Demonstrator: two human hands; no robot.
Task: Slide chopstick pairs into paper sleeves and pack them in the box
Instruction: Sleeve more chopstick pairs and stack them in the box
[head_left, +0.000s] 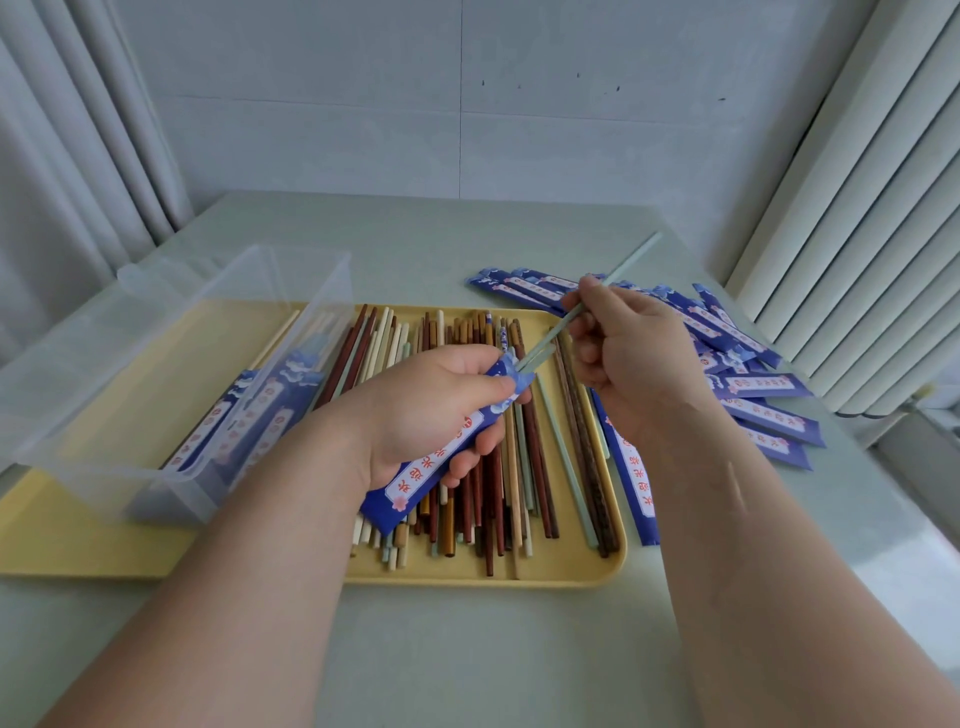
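While left hand (415, 410) grips one blue sleeve (432, 464), right hand (634, 353) pinches two pale-green chopsticks (631, 260).

Blue paper sleeve (436, 457), white panel with red characters, in the left hand (426, 410); pale green chopstick (631, 262) in the right hand (628, 358); beneath them, brown, maroon and cream chopsticks (493, 499) on a yellow tray (467, 574).

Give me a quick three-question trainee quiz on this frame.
1. True or false: the left hand holds a blue printed paper sleeve.
2. The clear plastic box stands: A) on the yellow plastic tray; B) on the floor; C) on a shelf.
3. Fill in: the pale green chopsticks are pinched by the ___ hand.
Key: 1 true; 2 A; 3 right hand.
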